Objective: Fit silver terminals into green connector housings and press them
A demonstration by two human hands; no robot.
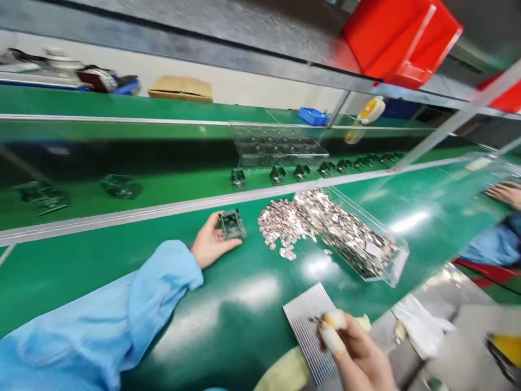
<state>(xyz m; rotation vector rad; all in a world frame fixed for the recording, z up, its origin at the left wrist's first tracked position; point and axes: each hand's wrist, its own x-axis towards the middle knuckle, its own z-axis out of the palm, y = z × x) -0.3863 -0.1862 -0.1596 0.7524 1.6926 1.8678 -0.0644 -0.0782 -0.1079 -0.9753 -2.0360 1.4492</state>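
My left hand (211, 241), in a light blue sleeve, grips a small square green circuit-board assembly (233, 224) by its left side, just above the green bench mat. My right hand (354, 347) wears whitish finger covers on its thumb and finger. They are pinched round something small and dark, too blurred to name. Under that pinch lies a ribbed grey metal plate (305, 309). A pile of small shiny metal pieces (285, 220) spreads to the right of the left hand. More of these pieces fill a clear plastic tray (396, 266) that lies beside the pile.
Several similar board assemblies (278, 174) stand in a row along the belt behind the rail, near a clear moulded tray (280, 144). Red bins (402, 41) sit on the overhead shelf. A white cloth (421, 326) lies at lower right. Another person's hand (507, 194) rests at far right.
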